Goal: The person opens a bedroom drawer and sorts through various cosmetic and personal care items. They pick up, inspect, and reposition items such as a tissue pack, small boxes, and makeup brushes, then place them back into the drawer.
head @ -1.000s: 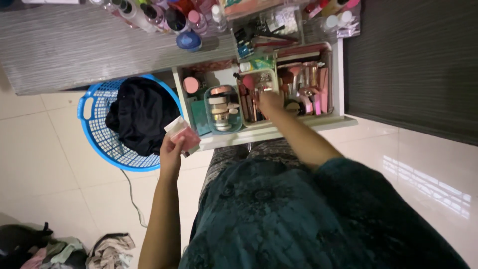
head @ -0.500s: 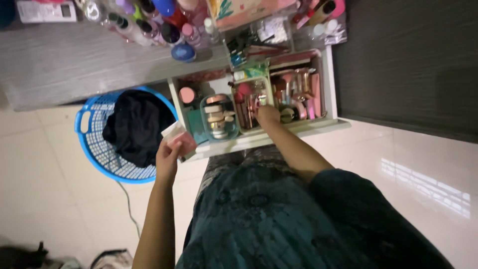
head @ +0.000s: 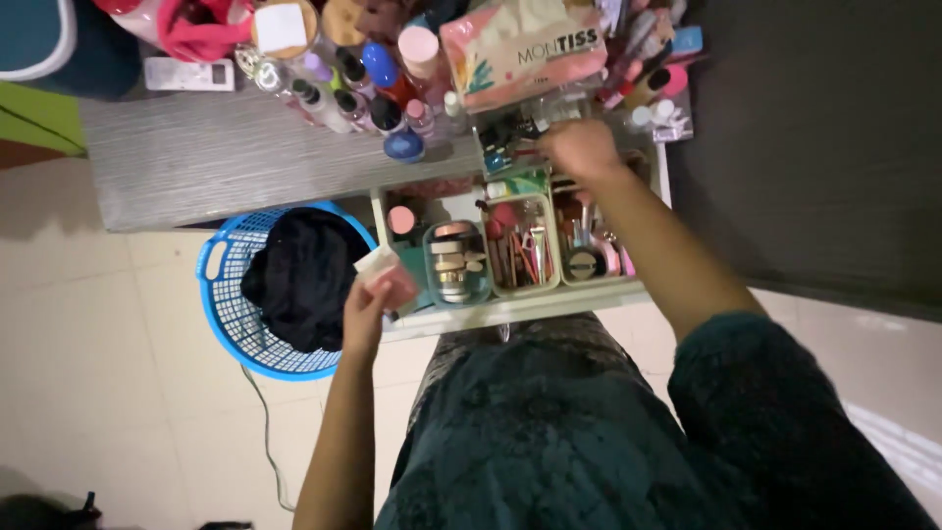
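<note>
- The left hand [head: 365, 312] is closed around one small pink and white box [head: 386, 278], held just in front of the open white drawer [head: 510, 306].
- The right hand [head: 579, 149] reaches over one clear plastic organiser [head: 510, 132] on the grey table [head: 216, 157]; I cannot tell if it grips anything.
- One round blue plastic basket [head: 231, 314] holds one black cloth [head: 304, 275].

Blue plastic lattice basket [head: 221, 294], glossy tiled floor [head: 98, 393], woodgrain tabletop [head: 216, 157]
</note>
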